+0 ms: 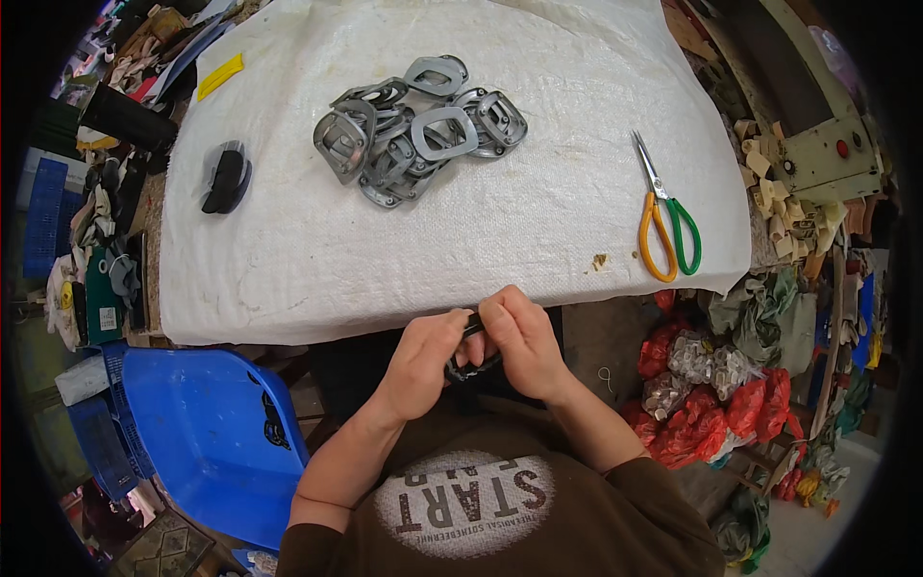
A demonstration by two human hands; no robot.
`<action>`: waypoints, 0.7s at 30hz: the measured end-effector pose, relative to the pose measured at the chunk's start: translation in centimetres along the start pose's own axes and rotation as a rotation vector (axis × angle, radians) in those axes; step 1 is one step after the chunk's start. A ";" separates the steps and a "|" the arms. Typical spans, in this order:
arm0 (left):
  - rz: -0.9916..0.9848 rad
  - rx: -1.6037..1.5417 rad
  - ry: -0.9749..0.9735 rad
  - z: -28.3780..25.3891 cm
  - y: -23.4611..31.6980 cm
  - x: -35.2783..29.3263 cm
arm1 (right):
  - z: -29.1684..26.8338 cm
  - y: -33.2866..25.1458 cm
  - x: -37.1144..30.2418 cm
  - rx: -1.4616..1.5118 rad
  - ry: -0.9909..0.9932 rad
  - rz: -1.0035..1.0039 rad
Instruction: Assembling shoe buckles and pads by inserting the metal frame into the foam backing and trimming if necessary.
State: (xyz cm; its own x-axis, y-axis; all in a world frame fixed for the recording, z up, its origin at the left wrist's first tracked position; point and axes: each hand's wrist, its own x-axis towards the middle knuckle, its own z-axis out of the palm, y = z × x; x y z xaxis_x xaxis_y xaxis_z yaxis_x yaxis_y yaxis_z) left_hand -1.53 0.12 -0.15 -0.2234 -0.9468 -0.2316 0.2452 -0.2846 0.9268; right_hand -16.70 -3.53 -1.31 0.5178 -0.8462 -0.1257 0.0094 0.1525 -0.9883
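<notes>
Head: black piece (472,325) (half-hidden) between hands (424,356) (524,343).

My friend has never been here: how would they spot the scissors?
Start with the white-covered table. On its right side, apart from the heaped grey frames, lie scissors with tips pointing away from the person. They alone have one orange handle loop and one green.

Large dark capitals (465,507) and a line of smaller lettering (468,539), upside down here, stand on the pale oval print (392,495) of the dark brown cloth shirt (615,519). A white rectangular label (108,318) on a dark green panel (99,279) is illegible.
</notes>
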 end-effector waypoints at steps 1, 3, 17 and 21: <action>0.066 0.092 0.016 0.1 0.0 0.2 | -0.1 0.5 0.1 0.198 -0.021 0.082; 0.079 0.092 0.043 0.1 -0.1 0.2 | -0.4 1.1 0.2 0.241 0.000 0.022; -0.058 0.191 -0.075 -0.4 0.5 0.7 | -1.7 1.1 0.6 0.088 -0.156 0.003; -0.034 -0.006 0.054 -0.2 -0.6 0.5 | -1.6 1.7 0.0 0.396 -0.087 0.001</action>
State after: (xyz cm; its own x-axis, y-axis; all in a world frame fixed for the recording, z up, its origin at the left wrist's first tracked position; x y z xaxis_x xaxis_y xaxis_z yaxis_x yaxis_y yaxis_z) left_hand -1.64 -0.16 -0.91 -0.1800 -0.9435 -0.2784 0.2443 -0.3170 0.9164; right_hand -18.04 -4.02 -3.16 0.5883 -0.8022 -0.1022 0.3287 0.3527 -0.8761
